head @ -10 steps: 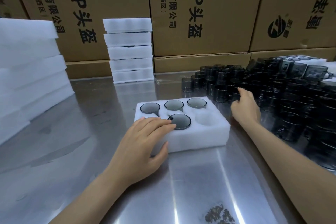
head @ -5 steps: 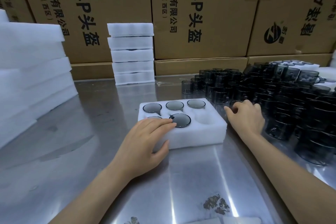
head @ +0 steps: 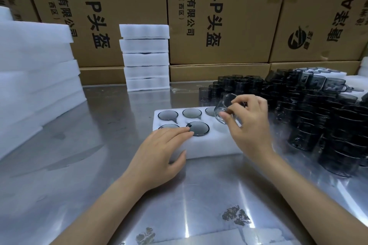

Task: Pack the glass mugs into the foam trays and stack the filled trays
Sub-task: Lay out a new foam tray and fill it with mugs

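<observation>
A white foam tray (head: pixel 211 148) lies on the steel table in front of me, with several smoky glass mugs (head: pixel 198 128) sunk into its holes. My left hand (head: pixel 161 153) rests flat on the tray's near left corner, fingers straight, thumb against its front wall. My right hand (head: pixel 249 125) pinches a tilted glass mug (head: pixel 224 108) just above the tray's right end. A large crowd of loose dark glass mugs (head: pixel 310 113) stands to the right.
A stack of filled foam trays (head: pixel 146 57) stands at the back centre. Foam slabs (head: pixel 35 77) are piled at the left. Cardboard boxes (head: pixel 217 14) wall off the back. More foam with mugs (head: pixel 338 77) sits far right.
My right hand has picked a mug out of the loose group and carried it left and up over the tray's right end. The left hand has stayed on the tray.
</observation>
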A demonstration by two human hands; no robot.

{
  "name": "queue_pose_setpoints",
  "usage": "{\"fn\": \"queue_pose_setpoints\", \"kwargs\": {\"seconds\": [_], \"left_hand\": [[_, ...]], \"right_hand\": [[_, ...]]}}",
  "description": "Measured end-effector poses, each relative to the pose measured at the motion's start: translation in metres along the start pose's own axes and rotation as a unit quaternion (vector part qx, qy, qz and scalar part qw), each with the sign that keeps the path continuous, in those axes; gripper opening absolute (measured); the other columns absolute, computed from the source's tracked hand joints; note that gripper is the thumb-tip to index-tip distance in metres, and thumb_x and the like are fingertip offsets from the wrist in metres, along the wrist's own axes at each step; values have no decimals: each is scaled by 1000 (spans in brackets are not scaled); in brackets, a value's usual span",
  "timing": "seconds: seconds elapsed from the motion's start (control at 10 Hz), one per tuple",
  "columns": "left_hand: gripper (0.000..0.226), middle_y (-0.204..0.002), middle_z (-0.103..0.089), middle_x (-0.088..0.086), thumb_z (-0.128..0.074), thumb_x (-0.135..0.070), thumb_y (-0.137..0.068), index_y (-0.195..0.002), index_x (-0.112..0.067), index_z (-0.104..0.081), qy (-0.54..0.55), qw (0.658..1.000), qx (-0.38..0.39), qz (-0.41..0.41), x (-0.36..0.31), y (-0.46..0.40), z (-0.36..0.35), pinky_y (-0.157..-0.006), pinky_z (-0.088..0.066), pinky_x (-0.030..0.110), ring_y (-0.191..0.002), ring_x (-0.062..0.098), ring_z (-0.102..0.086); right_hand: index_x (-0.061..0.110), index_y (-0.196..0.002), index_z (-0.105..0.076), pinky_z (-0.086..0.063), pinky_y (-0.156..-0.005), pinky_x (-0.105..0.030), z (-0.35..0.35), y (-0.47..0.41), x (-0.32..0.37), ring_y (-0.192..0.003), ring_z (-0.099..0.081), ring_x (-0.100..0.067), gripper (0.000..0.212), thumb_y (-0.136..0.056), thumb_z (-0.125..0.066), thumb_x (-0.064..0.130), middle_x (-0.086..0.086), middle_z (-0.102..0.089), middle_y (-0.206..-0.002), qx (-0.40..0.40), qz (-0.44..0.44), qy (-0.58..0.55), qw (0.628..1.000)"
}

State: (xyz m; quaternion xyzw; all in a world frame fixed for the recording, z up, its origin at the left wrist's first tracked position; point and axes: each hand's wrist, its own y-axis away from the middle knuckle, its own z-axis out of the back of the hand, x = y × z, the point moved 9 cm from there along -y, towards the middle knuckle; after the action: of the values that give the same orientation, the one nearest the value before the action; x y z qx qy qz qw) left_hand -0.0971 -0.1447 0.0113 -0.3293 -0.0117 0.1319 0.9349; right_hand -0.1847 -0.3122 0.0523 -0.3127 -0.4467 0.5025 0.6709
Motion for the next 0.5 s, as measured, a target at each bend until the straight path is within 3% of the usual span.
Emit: {"fn": "queue_pose_setpoints", "kwargs": {"seconds": [0.1,0.2,0.3,0.4,0.5], "left_hand": [[42,-129,-59,-7,-60,-22,-82,-124,-18,-62,0,1000,8,5,0,0,-1,-97,-38,24,-114,14,-57],[42,-129,-59,-7,-59,-22,-82,-124,-17,-62,1,1000,12,4,0,0,-1,-97,-38,25,-114,14,-57],[42,-129,-59,-6,-59,-22,-83,-124,-17,-62,3,1000,11,2,-1,0,0,-96,-40,26,-114,14,-57],[42,-129,-59,-6,-59,-22,-83,-124,-17,-62,6,1000,8,1,-1,0,0,-95,-42,28,-113,15,-58],[41,-128,-60,-6,-60,-22,-82,-123,-17,-62,8,1000,2,-2,-1,-1,1,-95,-43,29,-113,15,-58]], "right_hand": [[12,-80,-64,-42,-75,-34,-18,5,-7,-111,-50,-25,9,-86,-67,18,-3,-51,-125,78,-29,-59,995],[18,-90,-63,-42,-80,-33,-24,9,-12,-120,-49,-17,2,-89,-62,16,5,-46,-139,124,-38,-76,989],[22,-102,-61,-35,-87,-27,-25,10,-10,-125,-44,-15,14,-89,-60,16,11,-48,-137,140,-25,-63,988],[27,-117,-56,-27,-88,-3,-24,10,-10,-127,-39,-5,32,-89,-59,11,22,-43,-135,171,-43,-96,980],[30,-128,-51,-30,-84,2,-24,13,-13,-123,-41,-4,44,-90,-58,9,22,-43,-136,206,-54,-119,970]]}}
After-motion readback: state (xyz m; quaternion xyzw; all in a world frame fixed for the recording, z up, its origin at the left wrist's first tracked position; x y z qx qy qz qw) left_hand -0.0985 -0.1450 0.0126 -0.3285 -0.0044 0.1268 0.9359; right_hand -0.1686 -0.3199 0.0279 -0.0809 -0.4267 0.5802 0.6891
